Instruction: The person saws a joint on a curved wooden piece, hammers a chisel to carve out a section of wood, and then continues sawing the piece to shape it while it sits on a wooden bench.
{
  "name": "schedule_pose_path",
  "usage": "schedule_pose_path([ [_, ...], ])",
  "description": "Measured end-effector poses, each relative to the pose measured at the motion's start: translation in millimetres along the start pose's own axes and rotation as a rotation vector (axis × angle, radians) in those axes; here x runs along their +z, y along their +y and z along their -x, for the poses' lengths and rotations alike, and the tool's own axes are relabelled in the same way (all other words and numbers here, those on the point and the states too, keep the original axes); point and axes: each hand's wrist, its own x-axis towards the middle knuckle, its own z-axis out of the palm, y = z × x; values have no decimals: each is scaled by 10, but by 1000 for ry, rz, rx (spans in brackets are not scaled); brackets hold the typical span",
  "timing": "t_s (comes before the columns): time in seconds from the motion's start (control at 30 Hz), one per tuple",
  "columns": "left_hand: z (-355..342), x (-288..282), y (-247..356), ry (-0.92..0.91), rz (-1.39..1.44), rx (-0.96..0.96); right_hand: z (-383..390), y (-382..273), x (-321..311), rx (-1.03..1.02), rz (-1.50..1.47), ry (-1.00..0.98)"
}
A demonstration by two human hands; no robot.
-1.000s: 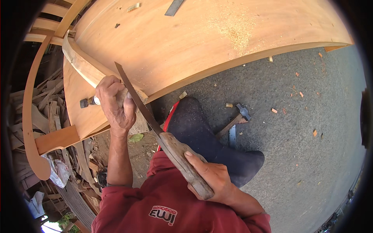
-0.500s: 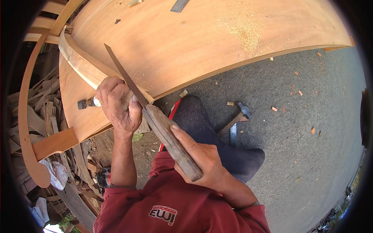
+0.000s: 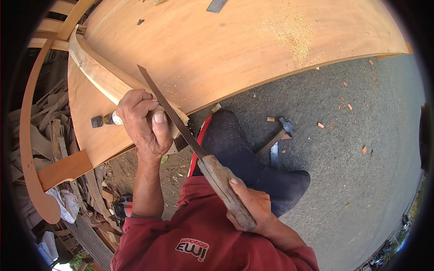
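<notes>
My right hand [image 3: 253,203] is closed round the worn wooden handle of a handsaw [image 3: 178,124]. Its narrow, toothed blade points up and to the left, passing beside my left thumb and across the end of a curved wooden piece [image 3: 101,67]. That piece lies on a broad wooden panel [image 3: 217,49]. My left hand [image 3: 145,122] grips the piece close to its near end, thumb up against the blade. Left of this hand lies a small bottle-like thing with a black cap [image 3: 103,120], partly hidden by the fingers.
Sawdust [image 3: 294,36] and a flat metal strip [image 3: 216,5] lie on the panel. On the grey ground are a hammer [image 3: 280,135], a metal ruler [image 3: 274,153] and scattered wood chips. Wood scraps [image 3: 58,135] and a power tool [image 3: 123,207] lie at left.
My right hand has pulled the saw back, down and to the right, so more blade shows near the handle. My left hand keeps its grip on the wooden piece.
</notes>
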Motion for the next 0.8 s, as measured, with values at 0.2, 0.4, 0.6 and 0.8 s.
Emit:
schedule_pose_path([
  [0.2,19,-34,11,4,49,4,-538,68,156,-55,-4,-18],
  [0.4,16,-94,22,-18,64,17,198,-158,145,29,80,37],
  [0.6,69,-154,-47,-8,86,47,-394,-104,434,0,36,80],
  [0.8,100,-118,-7,19,118,44,455,-146,511,7,108,151],
])
